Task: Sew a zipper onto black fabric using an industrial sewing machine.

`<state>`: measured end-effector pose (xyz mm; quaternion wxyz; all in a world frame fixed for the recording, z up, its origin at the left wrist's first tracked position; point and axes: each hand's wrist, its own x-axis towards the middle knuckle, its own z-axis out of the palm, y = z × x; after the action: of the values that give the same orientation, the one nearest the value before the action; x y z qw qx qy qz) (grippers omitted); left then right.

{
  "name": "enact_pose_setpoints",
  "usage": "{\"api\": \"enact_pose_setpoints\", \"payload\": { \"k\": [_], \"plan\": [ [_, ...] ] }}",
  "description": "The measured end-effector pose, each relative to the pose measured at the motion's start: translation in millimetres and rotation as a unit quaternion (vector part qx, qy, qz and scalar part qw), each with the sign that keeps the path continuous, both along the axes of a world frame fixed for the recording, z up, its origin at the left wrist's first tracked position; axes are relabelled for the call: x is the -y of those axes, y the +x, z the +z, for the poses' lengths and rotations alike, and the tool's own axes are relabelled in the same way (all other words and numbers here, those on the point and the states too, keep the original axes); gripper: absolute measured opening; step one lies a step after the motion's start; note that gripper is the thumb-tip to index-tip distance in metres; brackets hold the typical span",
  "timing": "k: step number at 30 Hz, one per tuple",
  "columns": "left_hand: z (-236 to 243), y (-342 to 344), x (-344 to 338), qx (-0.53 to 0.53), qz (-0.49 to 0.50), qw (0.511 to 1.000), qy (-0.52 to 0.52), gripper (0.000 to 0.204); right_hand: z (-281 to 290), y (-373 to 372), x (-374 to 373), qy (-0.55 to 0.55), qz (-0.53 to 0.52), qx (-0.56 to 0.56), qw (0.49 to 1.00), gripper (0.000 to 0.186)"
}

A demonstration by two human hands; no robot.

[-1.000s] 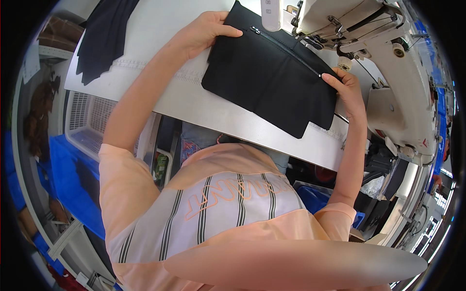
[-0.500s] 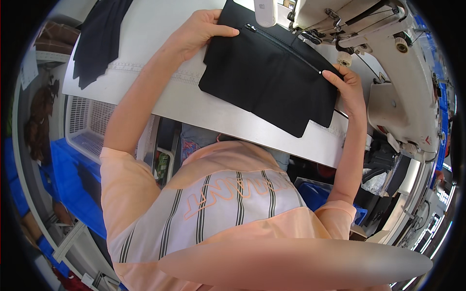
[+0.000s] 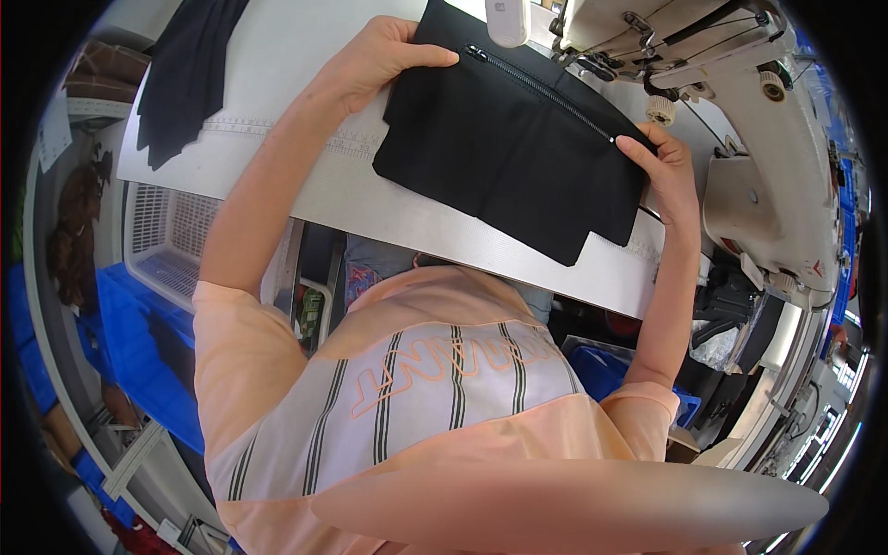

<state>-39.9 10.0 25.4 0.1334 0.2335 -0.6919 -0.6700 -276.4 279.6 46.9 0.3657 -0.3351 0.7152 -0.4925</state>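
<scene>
Head view, looking down past the person's own striped peach shirt (image 3: 416, 407): a black fabric panel (image 3: 499, 166) with a zipper (image 3: 541, 92) sewn along its far edge lies flat on the white desk (image 3: 305, 176), just in front of a cream sewing machine (image 3: 758, 176). The left hand (image 3: 375, 60) grips the panel's far left corner, thumb on top of the cloth and fingers curled out of sight beneath or behind the edge. The right hand (image 3: 668, 176) pinches the panel's right end near the zipper's tip, thumb on top; its fingers are hidden behind the hand, so how far they close cannot be told. The machine's needle area is cut off by the upper rim, and only the bottom of a white cylinder (image 3: 507, 20) shows there. A second dark cloth (image 3: 185, 74) lies at the desk's left end, partly cut off. Below the desk, a white basket (image 3: 162, 245) and blue crates (image 3: 139, 342) are partly hidden by the left arm and shoulder. A blurred band covers the bottom of the picture.
</scene>
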Motion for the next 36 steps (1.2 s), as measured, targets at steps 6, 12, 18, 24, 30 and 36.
{"api": "enact_pose_setpoints", "payload": {
  "k": [6, 12, 18, 24, 30, 36],
  "plan": [
    [0.8, 0.5, -0.5, 0.01, -0.006, 1.0, -0.005, 0.024, 1.2, 1.7, -1.2, 0.01, -0.011, 0.003, 1.0, 0.017],
    [2.4, 0.4, -3.9, 0.007, -0.012, 1.0, -0.016, 0.024, 2.0, 1.5, -1.1, 0.007, -0.007, -0.009, 1.0, 0.017],
    [5.4, 2.1, -9.0, 0.006, -0.016, 0.999, -0.03, 0.025, 2.1, 4.1, -2.7, 0.021, -0.017, 0.004, 1.0, 0.016],
    [7.1, 2.8, -14.2, 0.02, 0.005, 0.999, -0.05, 0.025, -2.3, 0.8, -5.1, -0.006, 0.005, -0.01, 1.0, 0.02],
    [15.0, 1.0, -12.9, 0.021, -0.024, 0.998, -0.055, 0.033, -6.3, -0.2, -6.1, -0.007, 0.016, -0.004, 1.0, 0.025],
    [17.7, -2.2, -23.5, 0.045, 0.011, 0.997, -0.057, 0.031, 3.4, 7.4, -5.5, -0.014, 0.019, -0.007, 1.0, 0.026]
  ]
}}
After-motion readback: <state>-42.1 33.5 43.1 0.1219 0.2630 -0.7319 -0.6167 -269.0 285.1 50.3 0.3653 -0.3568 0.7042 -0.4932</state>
